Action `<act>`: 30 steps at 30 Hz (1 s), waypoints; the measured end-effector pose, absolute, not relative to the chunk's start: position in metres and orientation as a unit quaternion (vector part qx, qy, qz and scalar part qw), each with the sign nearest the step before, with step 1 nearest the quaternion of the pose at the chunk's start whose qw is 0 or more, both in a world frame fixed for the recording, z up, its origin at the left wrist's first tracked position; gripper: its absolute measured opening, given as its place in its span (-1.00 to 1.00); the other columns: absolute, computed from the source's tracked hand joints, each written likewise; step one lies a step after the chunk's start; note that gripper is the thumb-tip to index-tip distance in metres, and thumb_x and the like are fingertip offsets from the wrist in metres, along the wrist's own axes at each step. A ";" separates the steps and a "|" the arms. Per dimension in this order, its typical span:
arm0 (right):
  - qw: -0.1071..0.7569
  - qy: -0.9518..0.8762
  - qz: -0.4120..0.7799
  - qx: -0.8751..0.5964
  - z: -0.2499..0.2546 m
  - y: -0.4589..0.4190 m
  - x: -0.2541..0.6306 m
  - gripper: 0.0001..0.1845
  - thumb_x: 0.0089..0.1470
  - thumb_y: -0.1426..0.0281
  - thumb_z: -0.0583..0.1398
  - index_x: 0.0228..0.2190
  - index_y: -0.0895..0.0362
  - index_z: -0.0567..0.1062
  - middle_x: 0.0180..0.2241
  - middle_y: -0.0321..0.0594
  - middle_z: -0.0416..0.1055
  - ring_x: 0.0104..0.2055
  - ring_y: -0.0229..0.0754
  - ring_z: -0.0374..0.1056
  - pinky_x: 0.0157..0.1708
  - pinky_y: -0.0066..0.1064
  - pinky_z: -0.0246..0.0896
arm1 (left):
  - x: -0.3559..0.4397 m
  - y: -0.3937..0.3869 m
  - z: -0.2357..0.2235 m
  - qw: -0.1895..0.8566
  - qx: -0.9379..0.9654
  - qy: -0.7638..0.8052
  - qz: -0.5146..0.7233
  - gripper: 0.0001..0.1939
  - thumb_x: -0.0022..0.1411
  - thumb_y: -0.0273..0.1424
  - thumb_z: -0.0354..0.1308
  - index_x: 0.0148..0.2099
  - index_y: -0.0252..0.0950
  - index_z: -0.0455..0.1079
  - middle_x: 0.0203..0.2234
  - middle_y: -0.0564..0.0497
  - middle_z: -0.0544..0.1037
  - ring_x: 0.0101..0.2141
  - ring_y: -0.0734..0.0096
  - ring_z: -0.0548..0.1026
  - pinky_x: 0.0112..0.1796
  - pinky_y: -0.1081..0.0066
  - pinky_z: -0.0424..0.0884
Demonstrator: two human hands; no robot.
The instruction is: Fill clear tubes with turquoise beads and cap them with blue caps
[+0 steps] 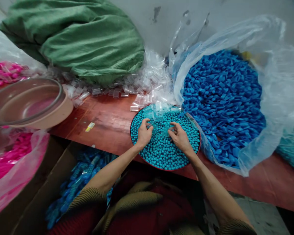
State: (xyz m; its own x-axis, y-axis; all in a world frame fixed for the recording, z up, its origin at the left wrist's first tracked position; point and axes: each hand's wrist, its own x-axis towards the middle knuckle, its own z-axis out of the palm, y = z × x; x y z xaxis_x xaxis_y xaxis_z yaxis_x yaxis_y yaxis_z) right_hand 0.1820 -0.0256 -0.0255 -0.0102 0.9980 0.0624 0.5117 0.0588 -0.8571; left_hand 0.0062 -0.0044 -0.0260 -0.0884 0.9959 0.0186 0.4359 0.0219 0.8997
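A round red-rimmed tray point(200, 143) filled with small turquoise beads point(166, 150) sits at the table's front edge. My left hand point(145, 133) is over its left half, thumb and forefinger closed on what looks like a clear plastic tube point(149, 124). Over the right half, my right hand point(180, 137) is curled with thumb and fingers together on another see-through piece, its outline faint against the beads. Several clear plastic tubes point(159, 109) lie across the far rim of the tray, on top of the beads.
Right of the tray, a clear bag point(246, 163) holds blue plastic parts point(222, 101). Loose clear tubes point(152, 71) are heaped behind, beside a green sack point(88, 42). Basins point(49, 117) stand left. Below the edge are bagged pink parts point(12, 156) and a box of blue pieces point(80, 179).
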 end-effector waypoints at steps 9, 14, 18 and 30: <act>0.215 -0.741 0.241 -0.589 -0.012 -0.013 0.193 -0.62 0.02 0.44 0.09 -0.08 0.15 0.43 -0.24 -0.13 0.49 -0.22 -0.10 0.40 -0.13 -0.24 0.27 | -0.019 0.009 -0.007 0.116 0.841 0.524 0.062 -0.77 0.26 -0.51 -0.12 -0.16 -0.25 0.35 -0.20 -0.14 0.43 -0.14 0.17 0.36 -0.15 0.29 0.30; 0.354 -0.622 0.424 -0.555 -0.015 -0.018 0.182 -0.68 -0.03 0.34 0.13 -0.18 0.11 0.34 -0.28 -0.20 0.43 -0.42 -0.21 0.40 -0.43 -0.34 0.35 | -0.017 0.019 -0.011 0.192 0.831 0.517 0.078 -0.70 0.15 -0.46 0.09 -0.03 -0.24 0.32 -0.33 -0.04 0.51 -0.26 0.24 0.45 -0.22 0.38 0.32; 0.374 -0.571 0.492 -0.540 -0.026 -0.020 0.168 -0.76 -0.06 0.34 0.12 -0.27 0.08 0.29 -0.27 -0.22 0.39 -0.43 -0.22 0.41 -0.54 -0.39 0.34 | -0.012 0.021 -0.019 0.298 0.781 0.526 0.158 -0.60 0.07 -0.51 0.10 0.01 -0.28 0.35 -0.39 0.03 0.52 -0.35 0.34 0.47 -0.27 0.43 0.34; 0.232 -0.743 0.298 -0.553 -0.015 -0.008 0.171 -0.81 0.04 0.42 0.13 -0.27 0.09 0.50 -0.31 -0.23 0.52 -0.28 -0.17 0.43 -0.22 -0.34 0.29 | 0.001 0.012 -0.015 0.313 0.787 0.525 0.082 -0.59 0.03 -0.26 0.20 -0.07 -0.26 0.29 -0.26 -0.05 0.51 -0.23 0.16 0.48 -0.23 0.30 0.37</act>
State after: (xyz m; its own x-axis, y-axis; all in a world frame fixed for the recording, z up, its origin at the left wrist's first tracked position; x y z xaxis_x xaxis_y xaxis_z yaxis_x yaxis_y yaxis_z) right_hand 0.1707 -0.0084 -0.0153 -0.2805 0.9597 0.0151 0.6836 0.2108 -0.6988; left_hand 0.0014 0.0124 -0.0146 0.4346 0.8781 -0.2000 0.7753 -0.2518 0.5792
